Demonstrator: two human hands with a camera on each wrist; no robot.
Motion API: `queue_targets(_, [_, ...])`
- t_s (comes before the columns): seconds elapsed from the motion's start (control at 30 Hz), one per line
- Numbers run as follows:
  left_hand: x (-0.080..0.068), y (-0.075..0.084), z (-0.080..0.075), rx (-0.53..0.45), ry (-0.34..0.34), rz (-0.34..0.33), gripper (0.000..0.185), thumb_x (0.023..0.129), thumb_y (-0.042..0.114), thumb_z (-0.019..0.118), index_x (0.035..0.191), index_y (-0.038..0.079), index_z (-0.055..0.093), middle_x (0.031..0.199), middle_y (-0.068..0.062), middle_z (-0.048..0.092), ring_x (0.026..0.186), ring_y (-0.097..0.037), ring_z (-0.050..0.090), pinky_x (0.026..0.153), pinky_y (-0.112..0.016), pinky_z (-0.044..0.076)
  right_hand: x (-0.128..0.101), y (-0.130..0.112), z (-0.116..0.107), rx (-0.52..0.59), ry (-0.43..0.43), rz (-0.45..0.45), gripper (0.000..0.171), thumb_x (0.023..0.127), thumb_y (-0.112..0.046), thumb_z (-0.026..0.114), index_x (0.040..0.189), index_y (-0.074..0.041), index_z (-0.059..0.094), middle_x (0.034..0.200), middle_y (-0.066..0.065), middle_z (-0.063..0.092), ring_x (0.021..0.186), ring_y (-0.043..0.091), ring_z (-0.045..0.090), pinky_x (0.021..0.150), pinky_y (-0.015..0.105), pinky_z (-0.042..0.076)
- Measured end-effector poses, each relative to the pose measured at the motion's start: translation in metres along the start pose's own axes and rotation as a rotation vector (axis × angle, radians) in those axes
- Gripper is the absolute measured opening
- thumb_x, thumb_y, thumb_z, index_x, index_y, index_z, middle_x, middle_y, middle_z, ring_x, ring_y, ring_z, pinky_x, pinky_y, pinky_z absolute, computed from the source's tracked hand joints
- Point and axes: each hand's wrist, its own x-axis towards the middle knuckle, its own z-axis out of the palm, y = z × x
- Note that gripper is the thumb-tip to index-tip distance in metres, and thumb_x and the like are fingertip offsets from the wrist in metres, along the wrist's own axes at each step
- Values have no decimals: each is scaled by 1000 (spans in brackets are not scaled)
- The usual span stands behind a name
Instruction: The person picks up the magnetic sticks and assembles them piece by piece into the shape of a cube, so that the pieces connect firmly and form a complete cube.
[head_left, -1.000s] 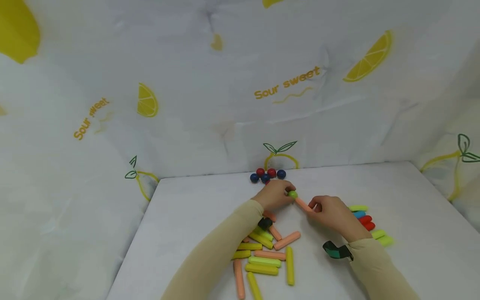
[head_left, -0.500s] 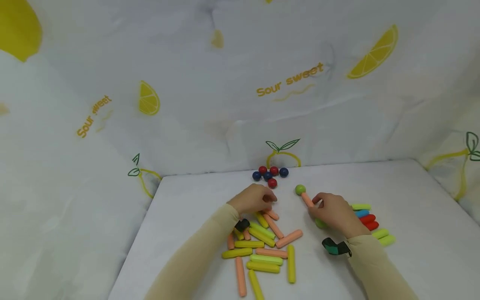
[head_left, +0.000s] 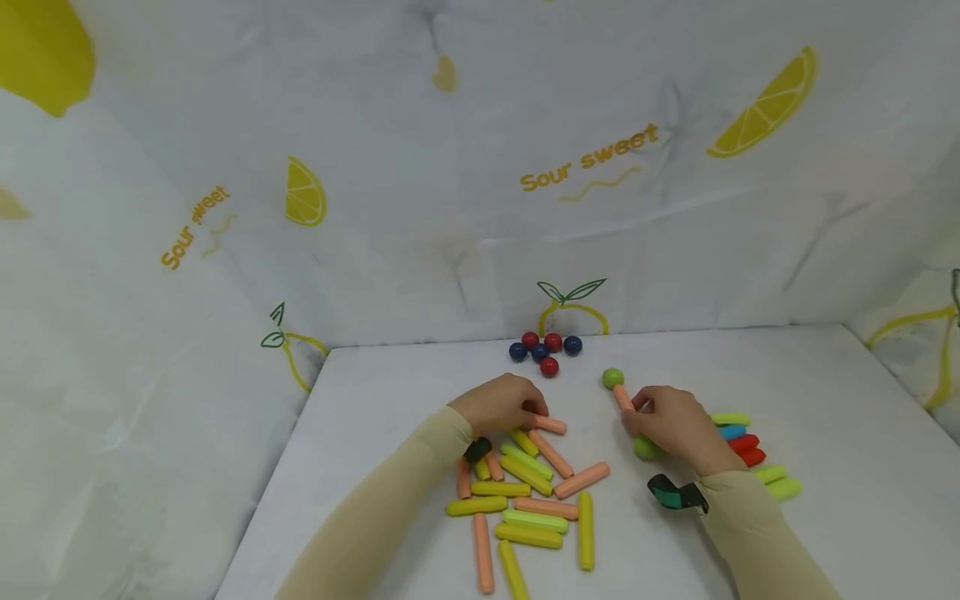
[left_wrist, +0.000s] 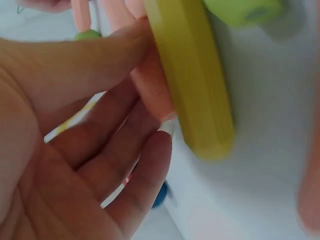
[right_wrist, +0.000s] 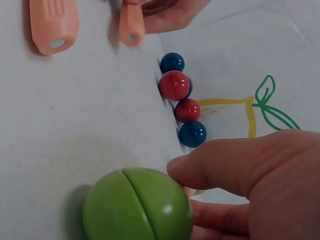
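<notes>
peach stick in your left hand, and there it is: pinched between thumb and fingers, one end poking out past the fingertips towards your other hand. a yellow stick lies just beside that thumb, more loose sticks nearer you below the wrist. over to your right hand, thumb and fingers pinching a second peach stick, a green ball touching its tip just ahead of the fingers. another green ball sits under the palm; your hand hides whether it joins the stick. red and blue balls wait beyond your left hand. now the feel: that stick looks light, stiff and smooth, hardly fragile, its flat facets likely giving fair grip. hold it mid-length, you'd think, keeping the end's pale disc, perhaps a magnet, uncovered. the glossy balls look slippery and liable to roll, so cup those gently.
</notes>
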Motion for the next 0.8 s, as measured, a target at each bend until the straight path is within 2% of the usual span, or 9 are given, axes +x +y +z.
queue_targets(0.1, [11, 8, 2, 16, 60, -3, 14, 106, 24, 70, 114, 22, 82, 104, 11, 74, 87, -7, 62, 82, -21, 53, 1, 0, 1, 6, -11, 7, 36, 97, -30, 71, 116, 1, 70, 85, 7, 65, 77, 21, 58, 64, 31, 47])
queue_targets(0.2, [23, 18, 4, 46, 119, -18, 17, 107, 26, 69, 116, 21, 82, 107, 9, 76, 88, -6, 62, 84, -22, 54, 2, -1, 1, 11, -34, 21, 35, 97, -30, 72, 113, 0, 69, 85, 7, 65, 78, 22, 59, 65, 32, 48])
queue_targets(0.33, [37, 29, 6, 62, 165, -37, 22, 108, 31, 68, 118, 18, 83, 111, 6, 80, 91, -6, 65, 87, -24, 56, 0, -2, 0, 1, -57, 21, 32, 96, -30, 74, 109, -1, 70, 88, 8, 66, 80, 22, 59, 67, 32, 48])
queue_targets(0.63, [60, 42, 9, 79, 207, -134, 19, 107, 21, 68, 120, 16, 81, 114, 4, 80, 96, -7, 69, 93, -26, 59, -2, -3, -4, -9, -64, 7, 29, 97, -28, 74, 106, -1, 72, 90, 8, 68, 79, 22, 59, 66, 30, 48])
queue_targets(0.8, [69, 48, 11, 91, 209, -138, 18, 106, 20, 69, 119, 16, 81, 112, 3, 80, 91, -7, 67, 90, -26, 59, -4, -2, -7, -15, -55, 7, 28, 97, -28, 74, 104, -1, 72, 88, 8, 67, 78, 22, 59, 65, 31, 48])
